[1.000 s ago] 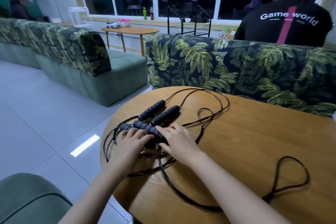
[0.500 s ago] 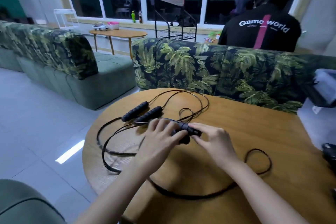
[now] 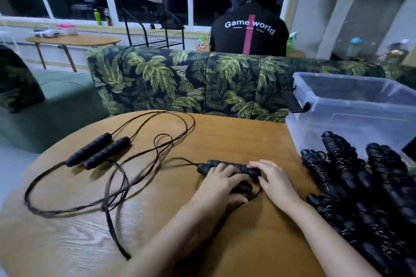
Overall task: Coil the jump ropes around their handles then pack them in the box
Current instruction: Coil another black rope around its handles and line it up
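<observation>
Rope handles (image 3: 242, 168) gripped by left hand (image 3: 221, 183), right hand (image 3: 275, 183), box (image 3: 342, 119) at table (image 3: 225, 132) edge

On the worktop (image 3: 225, 137), two handles (image 3: 99, 153) lie side by side at the left, with cord (image 3: 67, 207) looped around them. A second pair of handles (image 3: 227, 167) lies mid-worktop. The box (image 3: 351, 114) stands at the right rear, with coiled ropes (image 3: 360, 186) heaped before it. A sofa (image 3: 180, 78) runs behind the worktop.

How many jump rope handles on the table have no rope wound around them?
4. Left pair lies side by side, untouched; held pair is under left hand and right hand. Wound bundles at right may hide more.
</observation>
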### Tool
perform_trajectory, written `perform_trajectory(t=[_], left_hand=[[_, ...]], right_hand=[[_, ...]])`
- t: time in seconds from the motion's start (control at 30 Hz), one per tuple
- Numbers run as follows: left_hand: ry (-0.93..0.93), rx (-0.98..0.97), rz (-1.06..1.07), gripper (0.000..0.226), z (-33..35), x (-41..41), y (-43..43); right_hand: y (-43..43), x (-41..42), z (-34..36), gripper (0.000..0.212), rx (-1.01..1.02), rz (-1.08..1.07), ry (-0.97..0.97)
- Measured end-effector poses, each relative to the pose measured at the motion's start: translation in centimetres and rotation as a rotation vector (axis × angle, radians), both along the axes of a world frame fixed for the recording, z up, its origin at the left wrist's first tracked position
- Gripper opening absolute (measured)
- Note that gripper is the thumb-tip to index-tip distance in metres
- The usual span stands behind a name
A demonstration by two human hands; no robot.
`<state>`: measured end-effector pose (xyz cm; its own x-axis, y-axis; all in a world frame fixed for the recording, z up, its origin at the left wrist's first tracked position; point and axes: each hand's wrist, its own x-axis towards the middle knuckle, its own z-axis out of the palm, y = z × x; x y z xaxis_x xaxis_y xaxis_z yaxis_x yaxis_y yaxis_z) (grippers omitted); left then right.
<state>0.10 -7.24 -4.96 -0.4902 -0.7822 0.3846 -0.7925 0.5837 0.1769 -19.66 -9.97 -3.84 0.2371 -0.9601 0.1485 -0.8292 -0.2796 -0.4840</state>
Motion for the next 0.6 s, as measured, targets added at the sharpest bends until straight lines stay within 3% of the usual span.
perform_trajectory(t=[0.07, 0.13, 0.23, 0.3, 0.43, 0.6], left_hand=[[0.070, 0.070, 0.020, 0.069, 1.1, 2.2, -0.8], [-0.035, 0.178, 0.141, 0.083, 2.4, 4.6, -1.8], [-0.227, 0.338, 0.262, 0.085, 3.3, 6.3, -2.6], [-0.197, 0.385, 0.260, 0.076, 3.3, 6.4, -2.6], [-0.151, 0.376, 0.273, 0.072, 3.4, 6.1, -2.2], [-0.425, 0.196, 0.459, 0.069, 4.3, 3.8, -0.8]], right_hand=[[-0.2, 0.4, 0.6, 0.041, -0.016, 0.048, -0.008], [-0.1, 1.5, 1.5, 0.037, -0.020, 0.114, 0.031], [0.0, 3.9, 2.2, 0.082, 0.113, 0.212, 0.276], [-0.3, 5.3, 1.7, 0.099, 0.139, 0.249, 0.421], [-0.8, 5.7, 1.4, 0.085, 0.036, 0.243, 0.540], [-1.9, 3.4, 2.1, 0.082, -0.106, 0.098, 0.579]])
